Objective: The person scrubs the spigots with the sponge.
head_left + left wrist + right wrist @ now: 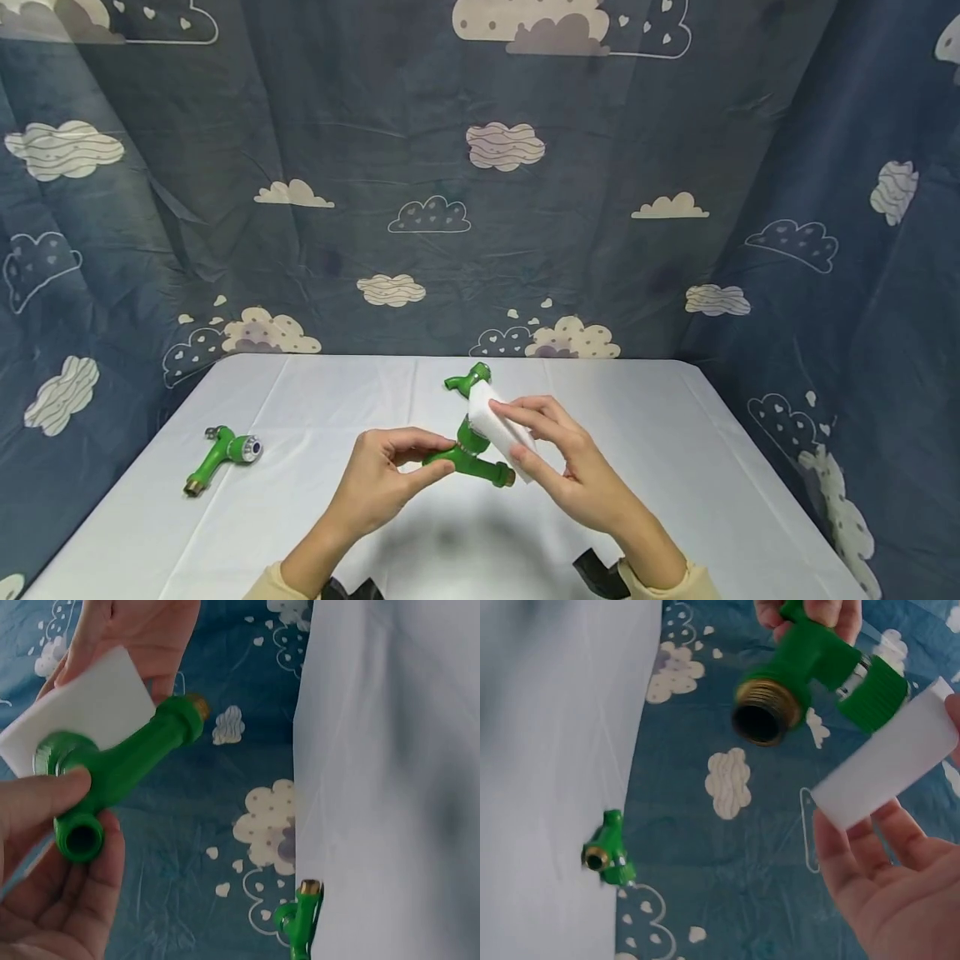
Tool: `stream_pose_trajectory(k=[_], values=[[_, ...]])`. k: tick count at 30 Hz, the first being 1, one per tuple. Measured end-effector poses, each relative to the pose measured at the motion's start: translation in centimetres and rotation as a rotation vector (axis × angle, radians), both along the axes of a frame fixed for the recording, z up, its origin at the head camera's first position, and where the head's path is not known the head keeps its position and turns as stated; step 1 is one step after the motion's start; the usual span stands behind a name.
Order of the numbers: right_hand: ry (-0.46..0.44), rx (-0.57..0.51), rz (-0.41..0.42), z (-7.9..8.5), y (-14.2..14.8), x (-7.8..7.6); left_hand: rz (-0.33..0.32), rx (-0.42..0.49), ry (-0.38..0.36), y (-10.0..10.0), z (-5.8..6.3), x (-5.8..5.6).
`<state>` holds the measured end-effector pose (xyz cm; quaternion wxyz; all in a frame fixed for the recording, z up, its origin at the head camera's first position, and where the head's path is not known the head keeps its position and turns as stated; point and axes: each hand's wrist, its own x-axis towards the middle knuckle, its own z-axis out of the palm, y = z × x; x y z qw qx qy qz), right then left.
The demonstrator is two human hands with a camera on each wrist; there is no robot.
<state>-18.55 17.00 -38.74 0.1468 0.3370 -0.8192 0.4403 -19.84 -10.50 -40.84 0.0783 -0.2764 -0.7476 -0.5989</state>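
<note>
Above the table, my left hand (pixel 378 479) pinches a green tap (pixel 480 468) between thumb and fingers near its spout. The brass threaded end (pixel 765 712) of this tap points away from that hand. My right hand (pixel 577 467) grips a white rectangular sponge block (pixel 495 425) between thumb and fingertips. The block lies close against the knob end of the tap, overlapping it in the left wrist view. In the right wrist view the block's corner sits right at the green knob (pixel 874 694).
A second green tap (pixel 217 458) with a brass end lies on the white table (pixel 315 400) at the left. Another green tap (pixel 474 379) lies near the back edge, partly behind the white block. A dark blue cloud-patterned curtain (pixel 337 250) surrounds the table's back and sides.
</note>
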Motion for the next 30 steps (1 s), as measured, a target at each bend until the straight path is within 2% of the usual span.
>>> stream_pose_trajectory(k=[4, 8, 10, 13, 17, 21, 25, 28, 30], values=[[-0.154, -0.046, 0.102, -0.1, 0.4, -0.4, -0.088, 0.013, 0.134, -0.5, -0.3, -0.3], [-0.326, -0.128, 0.213, -0.5, 0.8, -1.1, -0.184, 0.054, 0.204, -0.7, -0.5, -0.6], [-0.41, -0.181, 0.275, -0.6, 1.1, -1.4, -0.211, 0.064, 0.203, -0.6, -0.5, -0.6], [-0.518, -0.26, 0.388, -0.6, 1.5, -1.5, -0.232, 0.064, 0.151, -0.5, -0.3, -0.6], [-0.632, -0.355, 0.504, -0.3, 2.2, -1.4, -0.221, 0.043, 0.074, -0.6, -0.3, -0.6], [-0.633, -0.438, 0.536, 0.0, 2.9, -1.3, -0.157, 0.029, 0.024, -0.7, -0.5, -0.9], [-0.543, -0.457, 0.476, 0.1, 3.4, -1.5, -0.11, 0.043, -0.021, -0.9, -0.5, -1.1], [-0.504, -0.417, 0.393, 0.1, 3.4, -1.8, -0.146, 0.074, -0.049, -1.0, -0.6, -1.0], [-0.511, -0.399, 0.385, -0.1, 3.1, -1.9, -0.189, 0.098, -0.067, -1.0, -0.6, -0.9]])
